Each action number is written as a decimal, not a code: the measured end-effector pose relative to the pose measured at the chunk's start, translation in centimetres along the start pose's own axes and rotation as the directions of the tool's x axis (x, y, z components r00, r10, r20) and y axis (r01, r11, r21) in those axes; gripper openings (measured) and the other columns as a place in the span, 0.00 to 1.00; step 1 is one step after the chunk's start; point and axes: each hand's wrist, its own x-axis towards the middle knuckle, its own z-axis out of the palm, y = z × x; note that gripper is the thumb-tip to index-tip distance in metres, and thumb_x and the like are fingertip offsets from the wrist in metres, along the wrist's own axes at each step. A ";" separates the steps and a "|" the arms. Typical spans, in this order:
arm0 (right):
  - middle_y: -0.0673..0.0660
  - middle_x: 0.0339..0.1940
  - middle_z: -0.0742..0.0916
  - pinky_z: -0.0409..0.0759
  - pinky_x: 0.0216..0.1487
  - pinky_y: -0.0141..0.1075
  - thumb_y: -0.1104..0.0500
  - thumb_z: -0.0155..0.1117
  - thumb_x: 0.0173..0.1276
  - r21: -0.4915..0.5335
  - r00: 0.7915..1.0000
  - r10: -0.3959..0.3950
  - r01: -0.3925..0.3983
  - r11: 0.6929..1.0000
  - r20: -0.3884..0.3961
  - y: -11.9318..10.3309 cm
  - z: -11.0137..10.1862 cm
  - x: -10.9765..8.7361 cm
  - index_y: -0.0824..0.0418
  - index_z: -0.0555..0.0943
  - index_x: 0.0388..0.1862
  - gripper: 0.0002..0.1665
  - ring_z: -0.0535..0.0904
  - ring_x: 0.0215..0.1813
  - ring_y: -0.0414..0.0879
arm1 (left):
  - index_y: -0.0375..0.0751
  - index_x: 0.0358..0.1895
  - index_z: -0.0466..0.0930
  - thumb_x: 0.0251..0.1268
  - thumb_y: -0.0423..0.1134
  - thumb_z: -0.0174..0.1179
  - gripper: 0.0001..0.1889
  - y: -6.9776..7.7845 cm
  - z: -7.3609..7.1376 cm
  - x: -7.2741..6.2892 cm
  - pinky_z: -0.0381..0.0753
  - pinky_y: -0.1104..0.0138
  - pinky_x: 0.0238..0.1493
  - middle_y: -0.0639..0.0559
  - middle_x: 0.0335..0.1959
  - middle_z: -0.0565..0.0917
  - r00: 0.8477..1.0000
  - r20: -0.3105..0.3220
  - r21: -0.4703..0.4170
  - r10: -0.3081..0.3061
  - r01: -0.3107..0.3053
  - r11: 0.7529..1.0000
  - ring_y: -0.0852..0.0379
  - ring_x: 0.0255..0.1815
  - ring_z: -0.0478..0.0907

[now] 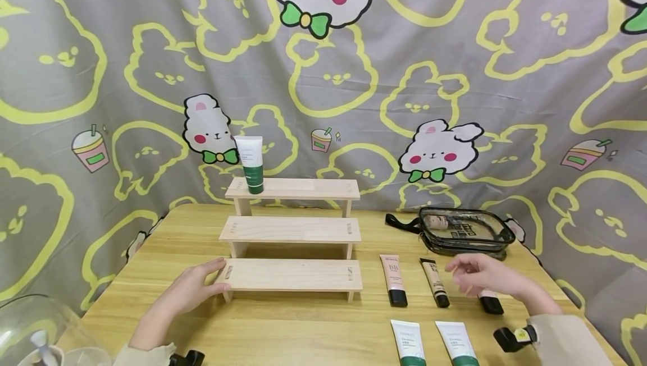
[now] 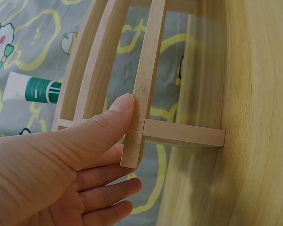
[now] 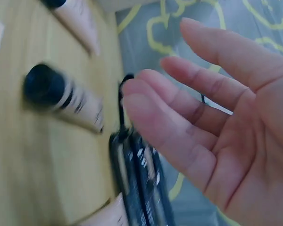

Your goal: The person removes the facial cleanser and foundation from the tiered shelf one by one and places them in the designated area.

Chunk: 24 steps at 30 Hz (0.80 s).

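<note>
A three-tier wooden display stand (image 1: 293,274) stands on the table. My left hand (image 1: 189,290) grips the left end of its lowest shelf; in the left wrist view the thumb (image 2: 114,113) lies against the shelf edge. On the top shelf, at its left, a white and green tube (image 1: 251,165) stands upright on its cap. My right hand (image 1: 482,273) hovers with loosely bent fingers and holds nothing. Below and beside it lie a beige tube with a black cap (image 1: 434,282) and a partly hidden pink tube (image 1: 490,302). A pink BB tube (image 1: 393,279) lies further left.
Two white and green tubes (image 1: 408,341) (image 1: 456,342) lie at the table's front. A clear zip pouch with black trim (image 1: 465,231) lies at the back right. A transparent dome (image 1: 45,326) is at the lower left. Patterned cloth (image 1: 323,74) hangs behind the table.
</note>
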 end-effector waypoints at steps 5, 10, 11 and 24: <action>0.63 0.36 0.80 0.82 0.35 0.48 0.63 0.54 0.69 -0.113 0.997 0.006 -0.015 0.993 -0.076 -2.2 0.1 2.5 0.76 0.69 0.53 0.19 0.79 0.35 0.56 | 0.24 0.57 0.70 0.54 0.48 0.64 0.34 0.0 0.0 0.0 0.65 0.44 0.57 0.30 0.58 0.70 1.000 -0.003 0.002 -0.003 0.003 1.000 0.33 0.57 0.67; 0.65 0.35 0.79 0.82 0.32 0.41 0.63 0.55 0.69 -0.148 0.996 -0.075 0.067 0.987 -0.052 -4.5 0.3 5.6 0.75 0.70 0.52 0.18 0.78 0.32 0.52 | 0.23 0.57 0.69 0.54 0.48 0.64 0.34 0.0 0.0 -0.1 0.64 0.43 0.57 0.30 0.59 0.69 1.000 0.005 -0.007 -0.009 0.009 1.000 0.33 0.58 0.66; 0.65 0.34 0.79 0.82 0.31 0.42 0.63 0.56 0.68 -0.156 0.995 -0.091 0.083 0.984 -0.050 -5.2 0.3 6.3 0.74 0.71 0.51 0.17 0.78 0.31 0.52 | 0.23 0.57 0.69 0.54 0.48 0.64 0.34 0.0 0.0 -0.1 0.64 0.43 0.58 0.30 0.59 0.69 1.000 0.007 -0.009 -0.011 0.011 1.000 0.33 0.58 0.66; 0.63 0.39 0.82 0.82 0.39 0.43 0.58 0.61 0.65 -0.208 0.977 -0.163 0.132 0.969 -0.139 -14.4 0.6 15.2 0.70 0.74 0.52 0.20 0.80 0.38 0.53 | 0.23 0.58 0.69 0.55 0.48 0.64 0.34 0.1 0.0 0.0 0.65 0.44 0.57 0.30 0.59 0.69 1.000 0.019 -0.008 -0.016 0.016 1.000 0.33 0.58 0.66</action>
